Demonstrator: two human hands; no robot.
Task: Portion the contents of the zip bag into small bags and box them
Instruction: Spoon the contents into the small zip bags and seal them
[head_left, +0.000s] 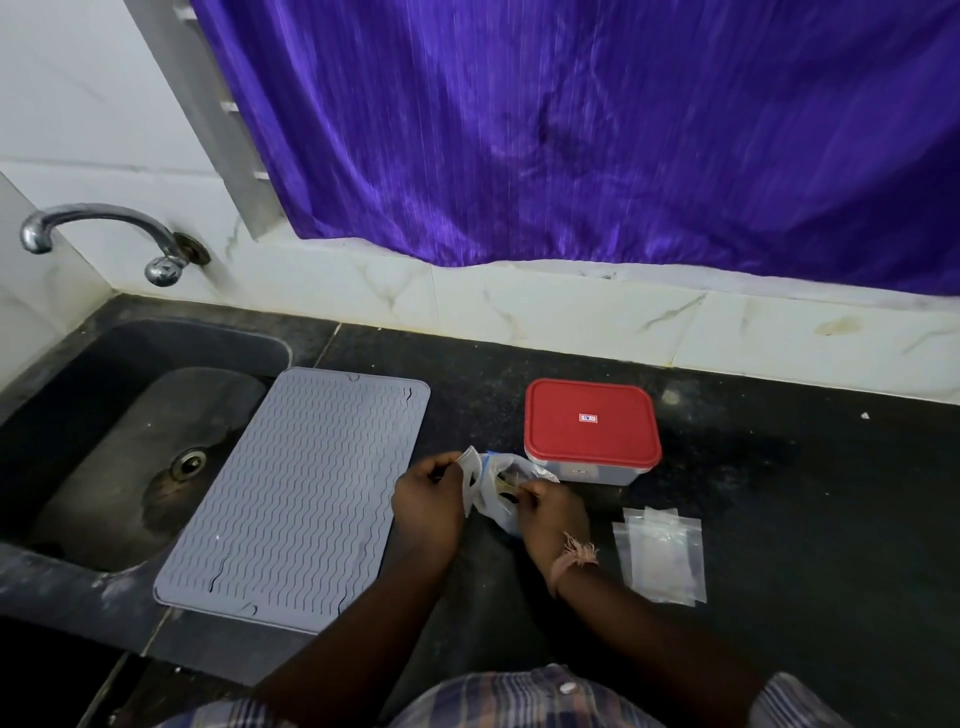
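Head view shows both hands working a crumpled clear plastic zip bag with a blue seal strip (493, 486) held just above the black stone tabletop (779, 493), directly in front of the rectangular clear plastic box with a red lid (592, 426). The left hand (428, 501) has its grip pinched together on the bag's near-left mouth edge; the right hand (550, 512) has its grip pinched on the opposite edge, so the mouth appears to be drawn apart. Contents are dark and small (not identifiable at this sharpness).

Handling assessment: the bag is thin, soft film, light, with no stiffness of its own; it will sag and fold wherever unsupported. The film looks smooth and likely slippery, so the stiffer seal strip is the sound place to take hold, one hand per side. Loose contents may spill if the mouth tips.

A stack of small clear flat plastic bags (662, 558) lies on the tabletop just right of the right wrist, apart from the box. These will be equally limp; best lifted singly by a top edge. The box lid is on.
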